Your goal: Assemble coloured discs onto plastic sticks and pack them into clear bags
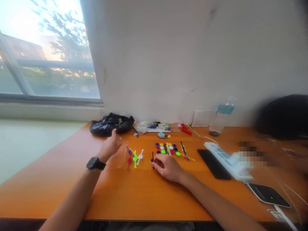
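Observation:
My right hand [168, 167] is closed in a pinch on a black arrow spinner [152, 156], an arrow with a round disc at its middle, upright in view at the fingertips. To the left of it lie assembled spinners: a white one [141, 157], a green one [135, 158], a red one [129, 160] and a blue and yellow pair that overlap. My left hand [111, 147], with a black watch [96, 163] on the wrist, is over the table beside them. Its fingers are stretched toward the black plastic bag [110, 124], and nothing shows in them.
Behind my right hand are several coloured discs [162, 148] and loose arrows [184, 150]. Along the wall lie clear packets, a small round tin [161, 135] and a red object [186, 129]. To the right are a black phone [214, 163], a power strip [226, 160] and a bottle [220, 118].

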`<action>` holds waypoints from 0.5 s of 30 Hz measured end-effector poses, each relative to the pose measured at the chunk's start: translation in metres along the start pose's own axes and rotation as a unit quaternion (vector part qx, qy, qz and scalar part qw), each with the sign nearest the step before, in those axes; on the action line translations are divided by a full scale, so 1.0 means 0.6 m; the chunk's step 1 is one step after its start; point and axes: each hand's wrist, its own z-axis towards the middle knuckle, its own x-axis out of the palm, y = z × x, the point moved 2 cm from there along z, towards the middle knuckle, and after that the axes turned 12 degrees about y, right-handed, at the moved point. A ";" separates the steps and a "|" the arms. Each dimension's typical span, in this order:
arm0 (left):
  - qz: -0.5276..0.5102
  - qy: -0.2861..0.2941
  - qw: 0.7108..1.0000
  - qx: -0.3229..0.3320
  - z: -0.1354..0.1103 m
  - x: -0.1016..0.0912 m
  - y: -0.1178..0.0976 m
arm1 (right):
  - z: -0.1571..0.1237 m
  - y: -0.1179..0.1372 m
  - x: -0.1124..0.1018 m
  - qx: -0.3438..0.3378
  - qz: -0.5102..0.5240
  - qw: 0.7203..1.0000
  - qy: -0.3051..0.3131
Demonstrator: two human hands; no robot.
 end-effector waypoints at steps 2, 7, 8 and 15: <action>-0.077 -0.013 0.997 -0.002 0.005 -0.027 0.009 | 0.001 0.005 -0.008 -0.011 0.010 0.999 -0.034; -0.265 0.052 0.952 0.144 -0.019 -0.120 -0.036 | 0.006 0.024 -0.052 -0.050 0.041 0.993 -0.104; -0.275 0.070 0.945 0.165 -0.028 -0.141 -0.055 | 0.005 0.034 -0.065 -0.055 0.054 0.991 -0.113; -0.281 0.097 0.911 0.285 -0.047 -0.243 -0.205 | -0.047 0.206 -0.170 -0.226 0.304 0.922 0.076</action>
